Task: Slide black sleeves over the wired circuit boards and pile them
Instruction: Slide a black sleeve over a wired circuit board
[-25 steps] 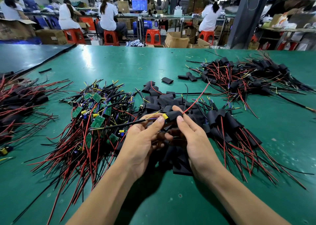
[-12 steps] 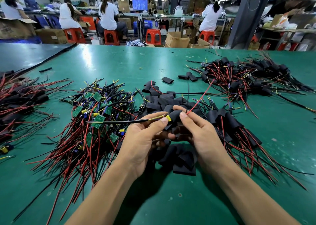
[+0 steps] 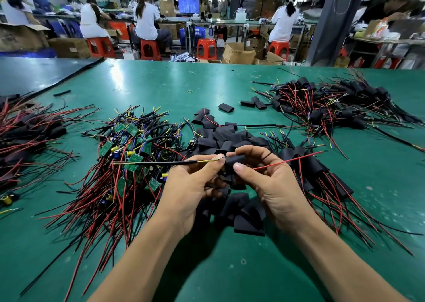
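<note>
I work at a green table point(image 3: 161, 83), and at its middle lies a heap of loose sleeves point(image 3: 220, 138), flat, black and empty. Just left of the heap is a tangle of bare green boards point(image 3: 128, 145) with red, black and yellow wires fanning out toward me. Touching the heap's right side lie sleeved boards point(image 3: 322, 170) with their red wires trailing away. Behind and to the right of the heap, well apart from it, sits a second pile of sleeved boards point(image 3: 322, 108). Far left of the heap, at the table's edge, is another dark bundle point(image 3: 27, 129) with red wires. Beyond the heap, past the table's far edge, people in white tops point(image 3: 147, 21) sit on red stools point(image 3: 207, 48) at benches, with cardboard boxes point(image 3: 239, 53) on the floor and a blue screen point(image 3: 188, 5) behind them.

Both my hands hover above the near side of the heap. My right hand point(image 3: 271, 177) grasps one black sleeve point(image 3: 234, 161) between thumb and forefinger, the other fingers curled behind it. My left hand point(image 3: 190, 186) pinches a thin yellow wire at the sleeve's left mouth, thumb against forefinger. From that pinch a black cable point(image 3: 165, 163) runs out level to the left, over the bare boards. A red wire point(image 3: 287, 162) leaves the sleeve's right end, across my right hand. The board itself I cannot see; the sleeve hides it.
</note>
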Tool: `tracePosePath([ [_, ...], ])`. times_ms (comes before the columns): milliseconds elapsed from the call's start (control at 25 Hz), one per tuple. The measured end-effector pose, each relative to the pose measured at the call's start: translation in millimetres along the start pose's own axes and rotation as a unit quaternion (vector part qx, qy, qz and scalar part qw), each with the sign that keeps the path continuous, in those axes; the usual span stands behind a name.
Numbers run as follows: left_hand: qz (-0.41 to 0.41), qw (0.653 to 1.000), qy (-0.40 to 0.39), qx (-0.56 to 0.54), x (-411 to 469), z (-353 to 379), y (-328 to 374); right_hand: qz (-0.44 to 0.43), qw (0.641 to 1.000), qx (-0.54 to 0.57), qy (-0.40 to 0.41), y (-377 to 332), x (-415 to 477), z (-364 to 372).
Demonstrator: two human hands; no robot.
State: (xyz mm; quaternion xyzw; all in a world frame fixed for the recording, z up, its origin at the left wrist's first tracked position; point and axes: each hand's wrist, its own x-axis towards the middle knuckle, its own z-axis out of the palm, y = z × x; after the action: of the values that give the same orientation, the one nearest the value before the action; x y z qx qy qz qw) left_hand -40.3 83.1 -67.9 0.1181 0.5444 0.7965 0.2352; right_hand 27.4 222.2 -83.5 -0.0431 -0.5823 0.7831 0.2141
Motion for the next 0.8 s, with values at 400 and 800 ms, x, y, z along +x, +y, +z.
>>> tracePosePath([
  [400, -0.031, 0.999, -0.019, -0.004, 0.9, -3.2, 3.2, 0.019, 0.997, 0.072, 0.027, -6.8, -2.2, 9.0],
  [800, -0.084, 0.996, -0.039, -0.014, 1.4, -4.4, 4.1, 0.035, 0.994, 0.091, 0.047, -10.6, -2.8, 12.0],
])
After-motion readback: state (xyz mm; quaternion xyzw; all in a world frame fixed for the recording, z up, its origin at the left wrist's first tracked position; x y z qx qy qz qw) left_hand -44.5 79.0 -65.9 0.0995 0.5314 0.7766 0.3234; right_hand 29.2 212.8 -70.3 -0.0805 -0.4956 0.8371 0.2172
